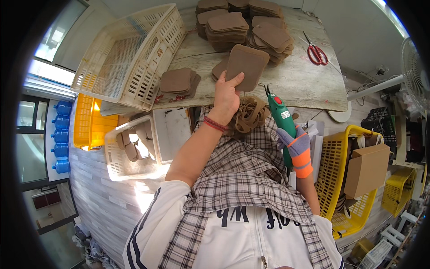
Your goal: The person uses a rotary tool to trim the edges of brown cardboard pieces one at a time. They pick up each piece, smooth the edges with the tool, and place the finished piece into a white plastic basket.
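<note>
Held up over the table's near edge is a flat brown pad with rounded corners (249, 67); the thumb of my bare left hand (227, 92) lies across its face. My right hand (295, 145), in a grey and orange glove, grips green electric scissors (281, 114) with a red button, their blades pointing up toward the table, apart from the pad. Curled brown trimmings (247, 115) lie in my plaid-aproned lap. A short pile of pads (177, 81) sits left of my left hand, and taller stacks (227, 27) stand farther back.
Red-handled scissors (317, 54) lie at the table's right. White plastic crates (145, 58) stand on its left. Below are a white basket of brown pieces (117, 166) and a yellow basket (329, 175) holding a cardboard box (368, 170). A white fan (414, 62) stands at right.
</note>
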A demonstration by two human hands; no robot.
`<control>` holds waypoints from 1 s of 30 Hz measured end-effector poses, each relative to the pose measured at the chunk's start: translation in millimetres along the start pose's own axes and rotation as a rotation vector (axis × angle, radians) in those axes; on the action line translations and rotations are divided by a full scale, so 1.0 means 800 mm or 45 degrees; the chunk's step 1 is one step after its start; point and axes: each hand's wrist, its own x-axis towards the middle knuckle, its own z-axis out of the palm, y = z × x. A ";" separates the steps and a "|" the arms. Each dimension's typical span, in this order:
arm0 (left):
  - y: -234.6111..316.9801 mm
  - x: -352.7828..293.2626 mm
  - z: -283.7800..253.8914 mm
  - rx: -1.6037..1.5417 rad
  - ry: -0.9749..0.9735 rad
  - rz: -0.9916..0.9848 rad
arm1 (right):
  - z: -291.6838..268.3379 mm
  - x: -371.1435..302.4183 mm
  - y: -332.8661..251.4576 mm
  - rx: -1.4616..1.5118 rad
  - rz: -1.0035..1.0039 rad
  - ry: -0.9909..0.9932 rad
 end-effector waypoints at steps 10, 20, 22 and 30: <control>-0.019 -0.010 0.035 -0.627 -0.033 -0.110 | 0.004 -0.013 -0.024 0.019 -0.095 0.058; -0.038 -0.015 0.051 -0.789 -0.059 -0.193 | 0.010 -0.017 -0.042 0.092 -0.082 0.056; -0.040 -0.018 0.050 -0.765 -0.060 -0.209 | 0.009 -0.018 -0.044 0.104 -0.090 0.059; -0.052 -0.035 0.044 -0.622 -0.117 -0.256 | 0.006 -0.016 -0.051 0.127 -0.141 0.076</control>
